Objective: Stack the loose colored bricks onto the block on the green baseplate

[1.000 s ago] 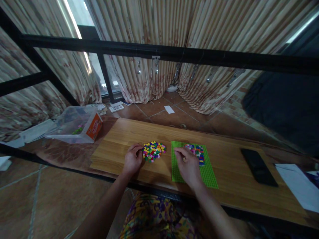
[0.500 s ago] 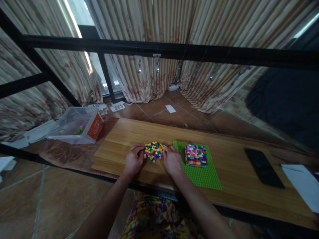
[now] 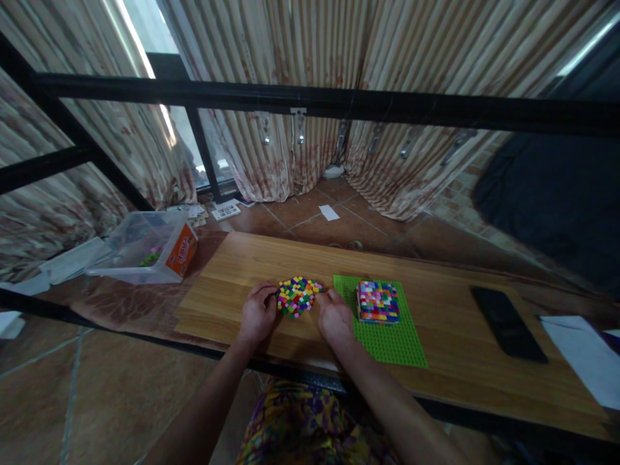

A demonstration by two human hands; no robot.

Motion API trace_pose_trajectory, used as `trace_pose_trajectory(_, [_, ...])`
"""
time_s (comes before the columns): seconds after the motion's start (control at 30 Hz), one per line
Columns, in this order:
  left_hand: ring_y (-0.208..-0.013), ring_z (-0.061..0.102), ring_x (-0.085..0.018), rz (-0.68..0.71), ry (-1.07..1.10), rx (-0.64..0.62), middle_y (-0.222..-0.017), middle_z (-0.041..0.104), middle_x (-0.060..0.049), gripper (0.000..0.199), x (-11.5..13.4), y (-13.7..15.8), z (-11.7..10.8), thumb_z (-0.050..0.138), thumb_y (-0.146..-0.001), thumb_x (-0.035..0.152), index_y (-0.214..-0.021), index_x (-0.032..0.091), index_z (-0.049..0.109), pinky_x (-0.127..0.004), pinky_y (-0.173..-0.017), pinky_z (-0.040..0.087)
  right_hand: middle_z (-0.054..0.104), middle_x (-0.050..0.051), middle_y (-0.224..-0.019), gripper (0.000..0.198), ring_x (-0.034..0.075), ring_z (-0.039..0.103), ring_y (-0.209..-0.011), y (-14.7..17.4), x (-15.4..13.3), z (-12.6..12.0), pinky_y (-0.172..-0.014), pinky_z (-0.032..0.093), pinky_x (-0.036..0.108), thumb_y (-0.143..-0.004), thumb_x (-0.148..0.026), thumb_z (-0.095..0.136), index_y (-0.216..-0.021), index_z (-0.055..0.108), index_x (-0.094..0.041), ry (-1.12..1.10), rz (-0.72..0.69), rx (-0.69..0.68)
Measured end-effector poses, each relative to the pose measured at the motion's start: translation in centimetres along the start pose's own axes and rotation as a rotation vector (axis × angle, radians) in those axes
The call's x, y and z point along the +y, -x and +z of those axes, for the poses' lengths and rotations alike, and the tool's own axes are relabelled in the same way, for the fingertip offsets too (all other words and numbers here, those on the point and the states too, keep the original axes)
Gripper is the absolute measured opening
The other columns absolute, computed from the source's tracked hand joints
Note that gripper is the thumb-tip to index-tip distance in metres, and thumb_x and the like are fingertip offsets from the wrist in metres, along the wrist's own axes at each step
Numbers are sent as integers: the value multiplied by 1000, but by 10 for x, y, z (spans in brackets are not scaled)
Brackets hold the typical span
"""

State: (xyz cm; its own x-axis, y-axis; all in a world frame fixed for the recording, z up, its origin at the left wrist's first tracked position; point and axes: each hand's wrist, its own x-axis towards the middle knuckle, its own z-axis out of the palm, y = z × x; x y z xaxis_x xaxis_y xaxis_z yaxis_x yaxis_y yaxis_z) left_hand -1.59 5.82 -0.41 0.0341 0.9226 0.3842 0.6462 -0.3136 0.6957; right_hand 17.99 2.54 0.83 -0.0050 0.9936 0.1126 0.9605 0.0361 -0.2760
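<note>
A loose pile of small multicoloured building bricks point(image 3: 297, 298) lies on the wooden board, between my two hands. My left hand point(image 3: 258, 312) rests at the pile's left edge, fingers curled and drawn together; whatever the fingertips hold is too small to make out. At the right edge is my right hand point(image 3: 335, 318), its fingers bent into a pinch, with their tips hidden from view. Just right of that hand, a block built of many coloured bricks point(image 3: 378, 301) stands on a green studded baseplate point(image 3: 391, 345).
A clear plastic box point(image 3: 140, 248) with an orange label and a few green and pink pieces stands left of the wooden board point(image 3: 213, 303). To the right lie a black phone point(image 3: 508, 325) and white paper point(image 3: 586, 361). A black metal bar point(image 3: 310, 102) crosses beyond the board.
The view has shifted slightly. My right hand's fingers have curled in more at the pile's right edge. My left hand stays at the left edge.
</note>
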Motion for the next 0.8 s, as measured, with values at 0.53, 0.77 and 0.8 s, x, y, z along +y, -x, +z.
trace_pose_trajectory(0.53, [-97,61,-21,32,-18,-4,-99,66,-8,19,-2,-2,-1,50,-79,21,-87,19,67,-39,-93,49,64,6,-93,32,16,60,-85,16,15,-9,-80,48,27,-95,-24,36,-98,67,-20,-412,-56,294])
trace_pose_trajectory(0.77, [-95,62,-21,45,-24,5,-99,66,-8,19,-2,-3,-2,50,-79,22,-86,19,67,-38,-91,50,61,5,-88,31,16,57,-83,11,9,-12,-77,44,24,-94,-17,36,-97,67,-21,-146,-41,65])
trace_pose_trajectory(0.8, [-96,62,-21,45,-25,6,-99,66,-8,19,-2,-2,-2,50,-79,22,-86,19,67,-38,-91,50,61,5,-90,30,16,57,-84,9,5,-12,-78,44,25,-93,-16,38,-99,66,-21,-108,-50,48])
